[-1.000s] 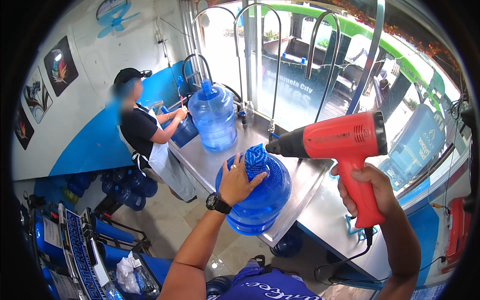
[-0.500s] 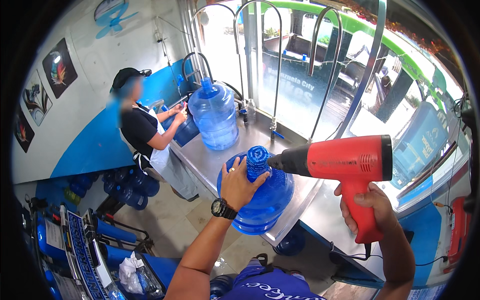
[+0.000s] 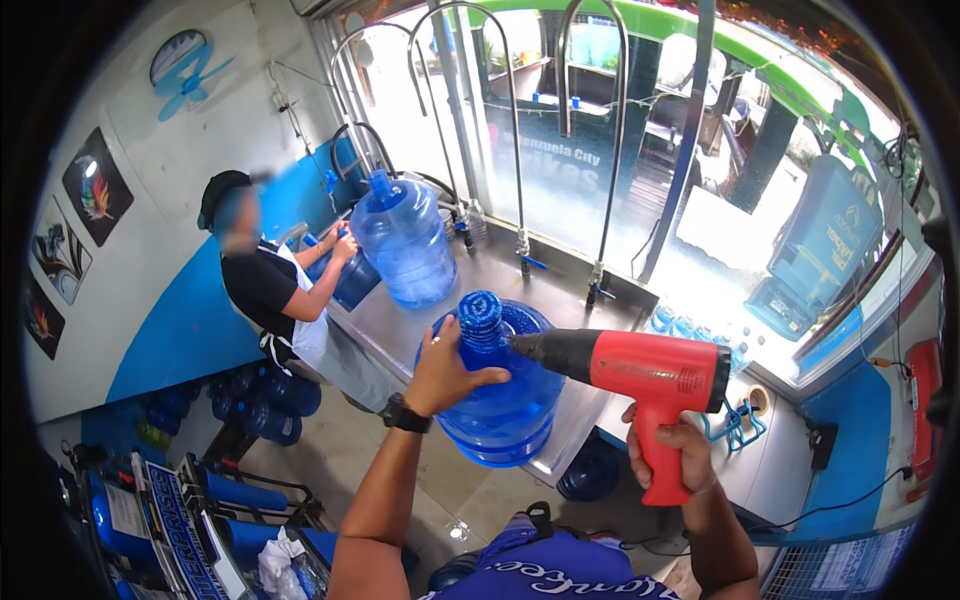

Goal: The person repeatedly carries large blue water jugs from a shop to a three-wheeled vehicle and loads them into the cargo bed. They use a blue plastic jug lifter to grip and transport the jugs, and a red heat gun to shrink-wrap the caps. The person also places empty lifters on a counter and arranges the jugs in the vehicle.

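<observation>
Our left hand (image 3: 450, 368) grips the shoulder of the blue water jug (image 3: 500, 395) on the steel counter (image 3: 400, 335); our right hand (image 3: 665, 450) is closed round the red heat gun (image 3: 640, 372) — nozzle at the cap (image 3: 482, 315). Our fingers sit just beside the nozzle — we judge a burn possible.

Your left hand (image 3: 450, 365) hides part of the blue jug's (image 3: 505, 410) shoulder, and your right hand (image 3: 665, 455) wraps the heat gun's (image 3: 640, 375) grip. The co-worker's face is blurred, and the co-worker's hands (image 3: 343, 245) are half hidden behind the far jug (image 3: 405, 245).
</observation>
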`<state>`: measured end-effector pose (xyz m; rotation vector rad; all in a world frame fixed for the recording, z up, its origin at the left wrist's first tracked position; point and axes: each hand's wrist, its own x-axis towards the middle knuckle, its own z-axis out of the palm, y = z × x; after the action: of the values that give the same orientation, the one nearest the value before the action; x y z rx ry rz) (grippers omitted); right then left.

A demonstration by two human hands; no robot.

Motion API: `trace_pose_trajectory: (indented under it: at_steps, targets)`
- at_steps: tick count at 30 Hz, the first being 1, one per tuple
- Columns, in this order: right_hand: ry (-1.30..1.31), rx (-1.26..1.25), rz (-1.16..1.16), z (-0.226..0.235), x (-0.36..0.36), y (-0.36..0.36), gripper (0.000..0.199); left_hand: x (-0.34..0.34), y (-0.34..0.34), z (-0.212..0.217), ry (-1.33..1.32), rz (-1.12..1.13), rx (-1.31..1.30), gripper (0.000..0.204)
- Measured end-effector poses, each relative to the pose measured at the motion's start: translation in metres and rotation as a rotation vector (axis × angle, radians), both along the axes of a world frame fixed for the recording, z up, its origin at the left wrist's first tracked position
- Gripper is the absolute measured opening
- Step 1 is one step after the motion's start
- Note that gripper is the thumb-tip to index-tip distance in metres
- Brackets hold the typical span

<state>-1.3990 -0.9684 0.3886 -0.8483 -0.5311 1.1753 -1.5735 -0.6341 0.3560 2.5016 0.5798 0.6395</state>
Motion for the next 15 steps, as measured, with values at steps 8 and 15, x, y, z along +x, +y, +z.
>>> trace_pose_trajectory:
  at_steps: [8, 15]
  targets:
    - [0.074, 0.037, -0.065, -0.036, -0.016, -0.007, 0.053, 0.057, -0.034, -0.001, -0.864, 0.213, -0.613, 0.064]
    - [0.148, 0.155, -0.066, -0.048, -0.025, -0.012, 0.053, 0.071, 0.051, 0.017, -0.318, -0.478, -1.316, 0.061]
